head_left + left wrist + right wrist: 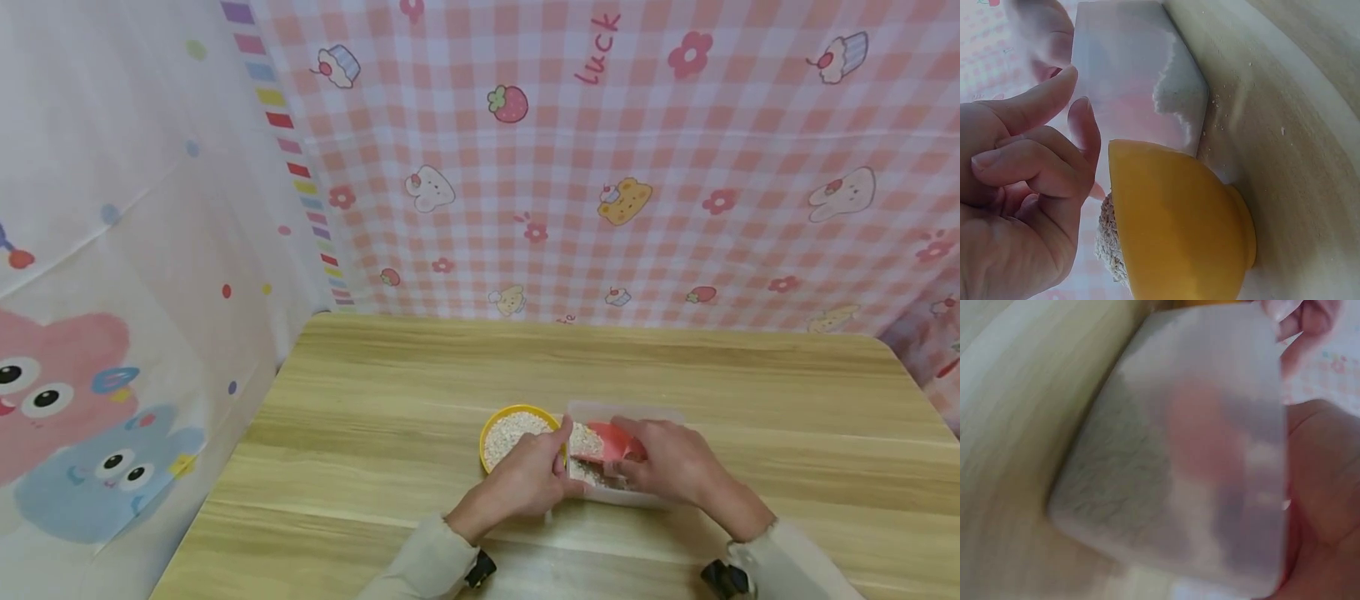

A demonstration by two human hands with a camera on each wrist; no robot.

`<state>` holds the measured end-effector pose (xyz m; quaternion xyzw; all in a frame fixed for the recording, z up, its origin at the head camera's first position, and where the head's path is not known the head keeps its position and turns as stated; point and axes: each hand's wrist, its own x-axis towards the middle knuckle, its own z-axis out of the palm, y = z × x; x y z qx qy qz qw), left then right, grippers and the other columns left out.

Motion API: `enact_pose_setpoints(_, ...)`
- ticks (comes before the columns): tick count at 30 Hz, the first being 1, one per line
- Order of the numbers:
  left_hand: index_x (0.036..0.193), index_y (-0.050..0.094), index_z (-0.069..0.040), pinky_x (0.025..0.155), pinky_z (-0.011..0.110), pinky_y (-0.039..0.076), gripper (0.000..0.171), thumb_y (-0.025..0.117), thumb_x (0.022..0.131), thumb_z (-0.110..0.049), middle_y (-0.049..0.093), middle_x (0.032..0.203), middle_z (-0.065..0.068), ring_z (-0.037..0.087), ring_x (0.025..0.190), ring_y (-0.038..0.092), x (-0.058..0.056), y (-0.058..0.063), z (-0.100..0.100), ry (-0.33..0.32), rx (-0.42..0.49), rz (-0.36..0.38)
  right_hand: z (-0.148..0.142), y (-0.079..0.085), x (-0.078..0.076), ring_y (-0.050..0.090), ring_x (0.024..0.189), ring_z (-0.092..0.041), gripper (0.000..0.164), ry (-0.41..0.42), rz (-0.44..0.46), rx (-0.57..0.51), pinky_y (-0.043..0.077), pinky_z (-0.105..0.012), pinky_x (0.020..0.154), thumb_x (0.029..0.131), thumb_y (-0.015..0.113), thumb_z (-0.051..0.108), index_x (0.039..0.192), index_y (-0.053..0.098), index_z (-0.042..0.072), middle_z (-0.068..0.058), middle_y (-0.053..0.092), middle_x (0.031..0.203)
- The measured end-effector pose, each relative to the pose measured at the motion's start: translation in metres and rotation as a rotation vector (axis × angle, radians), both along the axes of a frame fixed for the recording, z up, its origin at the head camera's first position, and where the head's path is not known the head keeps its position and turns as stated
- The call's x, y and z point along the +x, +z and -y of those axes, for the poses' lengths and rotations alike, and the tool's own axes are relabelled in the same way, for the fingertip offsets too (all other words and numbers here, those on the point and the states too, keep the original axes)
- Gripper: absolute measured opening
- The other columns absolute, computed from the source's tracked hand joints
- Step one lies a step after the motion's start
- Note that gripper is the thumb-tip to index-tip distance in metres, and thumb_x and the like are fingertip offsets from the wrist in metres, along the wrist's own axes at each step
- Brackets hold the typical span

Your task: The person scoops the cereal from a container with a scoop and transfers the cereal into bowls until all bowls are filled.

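Note:
A translucent plastic box (630,497) holding pale oat-like flakes stands on the table. My right hand (675,458) grips a red scoop (617,442) inside it, with flakes (586,439) heaped at the scoop's left end. Through the cloudy wall in the right wrist view, the scoop is a blurred red shape. My left hand (528,475) pinches the box's near left rim between thumb and a finger. Close beside that hand, to the box's left, is a yellow bowl (1179,219) filled with the same flakes (513,433). The left hand partly covers the bowl in the head view.
A wood-grain table (375,392) carries everything, and small crumbs (1219,115) lie by the box. Behind it hangs a pink checked cloth (570,167); a white printed cloth (150,208) hangs at the left. Dark straps (480,569) sit around both wrists.

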<state>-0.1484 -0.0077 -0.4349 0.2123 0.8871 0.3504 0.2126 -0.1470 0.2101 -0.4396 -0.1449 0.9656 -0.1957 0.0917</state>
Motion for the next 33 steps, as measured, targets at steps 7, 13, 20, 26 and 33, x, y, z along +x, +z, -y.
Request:
enact_pose_setpoints(7, 0.155, 0.027, -0.003, 0.061, 0.018, 0.043, 0.091, 0.080, 0.084, -0.026, 0.057, 0.066, -0.009, 0.004, 0.054, 0.048, -0.001, 0.001, 0.000, 0.004, -0.014, -0.016, -0.006, -0.014, -0.004, 0.050, 0.069, -0.009, 0.061, 0.067, -0.169, 0.040, 0.044, -0.030, 0.058, 0.080, 0.081, 0.035, 0.131, 0.062, 0.008, -0.010, 0.071, 0.114)
enact_pose_setpoints(13, 0.154, 0.027, -0.003, 0.057, 0.019, 0.043, 0.091, 0.081, 0.084, -0.025, 0.056, 0.065, -0.008, 0.004, 0.053, 0.048, -0.001, 0.002, -0.001, 0.013, -0.018, -0.012, -0.007, -0.020, -0.005, 0.063, 0.082, -0.017, 0.065, 0.073, -0.237, 0.037, 0.050, -0.036, 0.065, 0.075, 0.084, 0.039, 0.129, 0.064, 0.007, -0.012, 0.069, 0.121)
enact_pose_setpoints(20, 0.155, 0.027, -0.004, 0.056, 0.020, 0.042, 0.091, 0.080, 0.084, -0.025, 0.056, 0.065, -0.007, 0.005, 0.052, 0.047, 0.000, 0.002, -0.001, 0.020, -0.017, 0.000, -0.009, -0.023, -0.005, 0.058, 0.076, -0.011, 0.063, 0.065, -0.259, 0.039, 0.047, -0.032, 0.062, 0.075, 0.085, 0.036, 0.128, 0.065, 0.008, -0.011, 0.071, 0.118)
enact_pose_setpoints(26, 0.155, 0.027, -0.006, 0.056, 0.020, 0.042, 0.091, 0.080, 0.085, -0.027, 0.056, 0.065, -0.008, 0.005, 0.052, 0.048, 0.000, 0.000, -0.001, 0.018, -0.027, -0.007, -0.009, -0.023, -0.004, 0.055, 0.073, -0.009, 0.063, 0.065, -0.276, 0.031, 0.046, -0.030, 0.061, 0.075, 0.085, 0.038, 0.127, 0.065, 0.008, -0.011, 0.071, 0.116)
enact_pose_setpoints(33, 0.155, 0.027, -0.005, 0.059, 0.019, 0.043, 0.091, 0.079, 0.085, -0.028, 0.056, 0.064, -0.007, 0.005, 0.052, 0.049, 0.000, -0.001, -0.001, 0.021, -0.025, -0.013, -0.010, -0.025, -0.004, 0.052, 0.071, -0.010, 0.064, 0.066, -0.281, 0.027, 0.045, -0.030, 0.062, 0.075, 0.085, 0.037, 0.129, 0.065, 0.008, -0.012, 0.071, 0.117)
